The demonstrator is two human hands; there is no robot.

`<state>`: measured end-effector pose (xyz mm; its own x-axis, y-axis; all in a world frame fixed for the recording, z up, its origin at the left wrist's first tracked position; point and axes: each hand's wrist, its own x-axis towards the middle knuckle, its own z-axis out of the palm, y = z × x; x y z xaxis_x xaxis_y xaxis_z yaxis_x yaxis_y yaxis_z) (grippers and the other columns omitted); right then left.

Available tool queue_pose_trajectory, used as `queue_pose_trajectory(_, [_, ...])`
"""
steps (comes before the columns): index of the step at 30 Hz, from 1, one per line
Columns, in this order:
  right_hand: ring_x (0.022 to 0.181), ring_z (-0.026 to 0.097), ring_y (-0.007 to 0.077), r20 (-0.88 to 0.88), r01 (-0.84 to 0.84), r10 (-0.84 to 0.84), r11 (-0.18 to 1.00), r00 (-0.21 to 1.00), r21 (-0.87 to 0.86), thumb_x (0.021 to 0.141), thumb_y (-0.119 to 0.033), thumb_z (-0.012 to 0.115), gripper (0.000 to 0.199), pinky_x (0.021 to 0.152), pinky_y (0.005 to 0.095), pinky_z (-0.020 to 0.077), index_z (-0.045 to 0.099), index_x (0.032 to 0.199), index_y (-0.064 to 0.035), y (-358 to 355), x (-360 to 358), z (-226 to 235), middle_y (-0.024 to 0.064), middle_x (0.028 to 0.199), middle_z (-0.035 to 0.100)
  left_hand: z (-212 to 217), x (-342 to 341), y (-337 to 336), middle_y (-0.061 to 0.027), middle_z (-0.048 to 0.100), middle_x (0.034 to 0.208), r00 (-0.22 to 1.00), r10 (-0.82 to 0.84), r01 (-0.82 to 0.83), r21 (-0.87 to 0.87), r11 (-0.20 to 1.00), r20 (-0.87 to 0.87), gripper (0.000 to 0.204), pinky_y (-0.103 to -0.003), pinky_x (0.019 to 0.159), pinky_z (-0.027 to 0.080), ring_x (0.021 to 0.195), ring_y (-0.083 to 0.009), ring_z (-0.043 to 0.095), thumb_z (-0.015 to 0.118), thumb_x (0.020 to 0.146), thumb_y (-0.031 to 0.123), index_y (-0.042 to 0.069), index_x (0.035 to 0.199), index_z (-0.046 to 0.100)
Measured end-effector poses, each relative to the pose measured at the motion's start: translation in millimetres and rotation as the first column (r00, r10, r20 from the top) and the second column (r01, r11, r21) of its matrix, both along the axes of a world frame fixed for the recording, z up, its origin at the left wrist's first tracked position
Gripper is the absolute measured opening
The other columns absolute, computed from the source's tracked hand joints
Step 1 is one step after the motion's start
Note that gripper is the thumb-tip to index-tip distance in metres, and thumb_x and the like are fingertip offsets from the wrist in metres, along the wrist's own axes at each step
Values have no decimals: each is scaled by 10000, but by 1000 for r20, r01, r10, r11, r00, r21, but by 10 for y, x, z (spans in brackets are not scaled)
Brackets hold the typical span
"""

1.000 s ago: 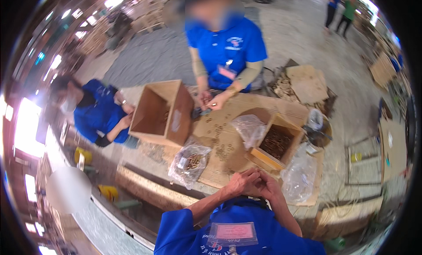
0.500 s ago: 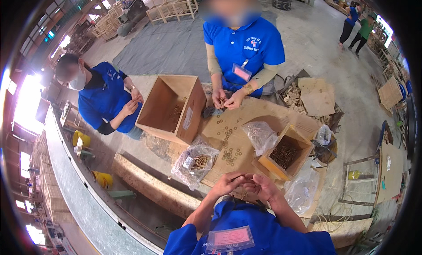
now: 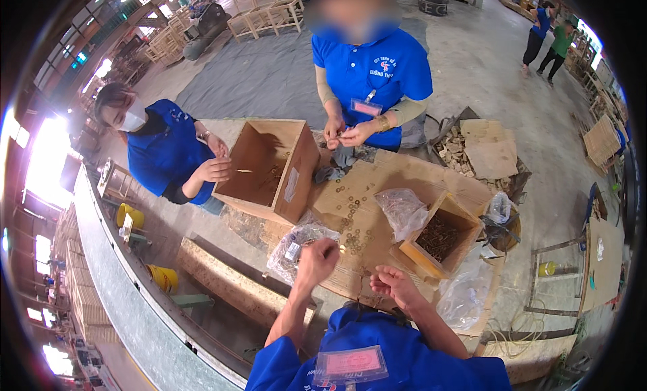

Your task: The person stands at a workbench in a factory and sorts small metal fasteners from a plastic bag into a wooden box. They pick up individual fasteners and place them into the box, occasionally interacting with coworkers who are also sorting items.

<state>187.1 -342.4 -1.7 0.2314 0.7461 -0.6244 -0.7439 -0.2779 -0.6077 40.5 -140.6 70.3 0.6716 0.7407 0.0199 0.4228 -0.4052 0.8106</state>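
My left hand (image 3: 317, 260) is closed at the edge of a clear plastic bag (image 3: 284, 253), partly covering it. Its fingers are curled, and whatever they hold is hidden. To the right, my right hand (image 3: 397, 286) hovers over the near part of the cardboard with fingertips drawn together; anything between them is too small to make out. Ring-shaped metal washers (image 3: 350, 219) lie scattered on the cardboard (image 3: 377, 182) beyond my hands. A small wooden box (image 3: 412, 255) holding many bolts (image 3: 437, 240) stands right of them.
A larger wooden box (image 3: 296, 189) with hardware inside stands at the far left of the cardboard. Another plastic bag (image 3: 403, 213) lies beside the small box. One co-worker (image 3: 371, 68) stands across, hands together over small parts; another (image 3: 164, 148) reaches toward the large box.
My hands were together in front of me and have come apart. The left has moved left and away to the bag; the right has stayed near. The left co-worker's hands moved toward the large box.
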Motion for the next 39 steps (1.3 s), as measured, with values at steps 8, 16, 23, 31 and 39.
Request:
queue_pose_trajectory(8, [920,674,200,296,-389,425,904,855,-175,1003,-78,450,306,792,305,564,532,1266,57,-567,-91,-470,144,1105,648,232,103,825,-183,651,856,974,202,-226,466,855,101,83,-429,712,514,797,-372,646,604,842,78,28,862,667])
queue_pose_trajectory(16, [886,700,213,391,-366,400,916,829,-162,1013,-150,481,354,736,301,582,521,1297,57,-594,-39,-362,170,1137,659,327,228,1512,-210,591,954,924,380,-235,723,649,-40,155,-505,645,511,767,-426,623,552,906,124,43,1033,587])
queue_pose_trajectory(23, [810,695,186,309,-303,357,930,881,-210,993,-150,501,315,701,297,581,558,1213,68,-735,13,-355,140,1015,677,-506,141,248,-166,640,729,993,121,-101,445,890,-17,139,-450,582,495,677,-374,642,615,875,156,69,770,642])
queue_pose_trajectory(31, [668,625,127,628,-374,505,862,592,-342,937,-84,514,234,608,294,527,631,1119,4,-821,12,-875,51,782,654,-1008,223,-1060,-205,666,857,908,-376,367,-86,926,-185,236,-447,698,516,793,-391,653,636,869,257,36,939,679])
queue_pose_trajectory(39, [664,606,106,636,-441,514,850,576,-288,919,-86,563,211,606,272,503,648,1089,6,-832,156,-631,32,747,647,-1212,240,-946,-226,663,888,962,-228,234,21,972,-152,254,-463,756,509,844,-392,650,610,853,251,20,933,678])
